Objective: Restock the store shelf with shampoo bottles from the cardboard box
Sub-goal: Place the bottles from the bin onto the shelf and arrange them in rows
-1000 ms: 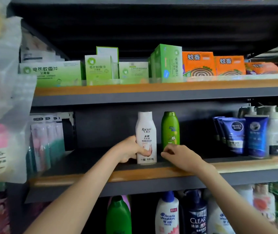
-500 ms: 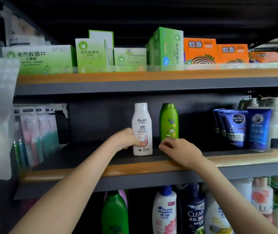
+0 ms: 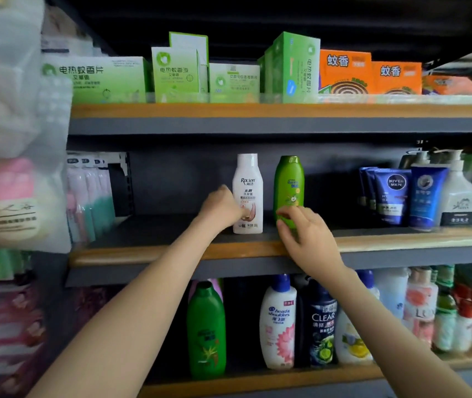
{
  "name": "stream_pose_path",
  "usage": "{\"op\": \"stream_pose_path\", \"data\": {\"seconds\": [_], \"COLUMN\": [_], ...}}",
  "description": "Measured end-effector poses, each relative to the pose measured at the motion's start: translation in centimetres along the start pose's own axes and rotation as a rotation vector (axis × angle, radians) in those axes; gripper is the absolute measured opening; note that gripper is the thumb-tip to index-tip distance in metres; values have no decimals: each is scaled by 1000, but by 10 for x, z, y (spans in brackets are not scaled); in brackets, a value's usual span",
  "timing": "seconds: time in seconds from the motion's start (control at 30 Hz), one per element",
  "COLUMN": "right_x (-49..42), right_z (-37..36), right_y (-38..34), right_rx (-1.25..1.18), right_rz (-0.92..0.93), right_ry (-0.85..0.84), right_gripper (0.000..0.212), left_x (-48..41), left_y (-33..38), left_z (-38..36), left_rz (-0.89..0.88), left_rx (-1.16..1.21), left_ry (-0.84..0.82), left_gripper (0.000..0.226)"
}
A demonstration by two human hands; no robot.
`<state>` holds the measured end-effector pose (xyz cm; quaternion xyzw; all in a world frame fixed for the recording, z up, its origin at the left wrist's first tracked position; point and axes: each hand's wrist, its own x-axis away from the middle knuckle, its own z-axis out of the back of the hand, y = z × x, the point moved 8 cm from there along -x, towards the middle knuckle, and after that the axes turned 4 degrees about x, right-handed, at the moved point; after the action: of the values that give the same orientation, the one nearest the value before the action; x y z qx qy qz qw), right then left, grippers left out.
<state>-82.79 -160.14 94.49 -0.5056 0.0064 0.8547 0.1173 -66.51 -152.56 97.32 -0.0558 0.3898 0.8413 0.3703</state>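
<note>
Middle shelf (image 3: pixel 154 249), centre of frame: dark deck, wood-toned front lip. White bottle (image 3: pixel 248 193) and green bottle (image 3: pixel 288 188) upright side by side, apart. Blue tubes (image 3: pixel 395 195) and white pump bottle (image 3: pixel 458 196) at right. Packaged toothbrushes (image 3: pixel 88 193) at left end.

1. A dark grey shelving unit (image 3: pixel 257 126) filled the view, each board edged with a wood-coloured strip.
2. Its back panel (image 3: pixel 183 182) was dark grey, and the recess above the top board lay in shadow.
3. Pale plastic-wrapped packs (image 3: pixel 8 196) hung blurred at the left edge.
4. Light fell evenly from the front.
</note>
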Motion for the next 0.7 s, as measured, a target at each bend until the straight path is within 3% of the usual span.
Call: {"op": "stream_pose_path", "data": {"seconds": [0.17, 0.27, 0.33, 0.4, 0.57, 0.7], "right_x": [44, 91, 136, 186, 331, 440], "right_z": [3, -27, -58, -88, -165, -213], "right_y": [-48, -84, -111, -140, -204, -239], "right_rx": [-192, -322, -397, -462, -522, -484], "right_rz": [51, 11, -27, -65, -184, -248], "right_ry": [32, -114, -286, -454, -963, -1266], "right_gripper": [29, 26, 31, 37, 44, 47], "left_x": [104, 184, 232, 272, 396, 506], "left_y": [9, -30, -80, -146, -332, -437], "left_z": [33, 29, 22, 6, -53, -77], "left_rz": [-289, -350, -212, 46, 614, 946], "left_rx": [-36, 28, 114, 130, 35, -35], "left_ry": [286, 388, 435, 392, -16, -274], "left_gripper": [36, 30, 31, 35, 27, 46]}}
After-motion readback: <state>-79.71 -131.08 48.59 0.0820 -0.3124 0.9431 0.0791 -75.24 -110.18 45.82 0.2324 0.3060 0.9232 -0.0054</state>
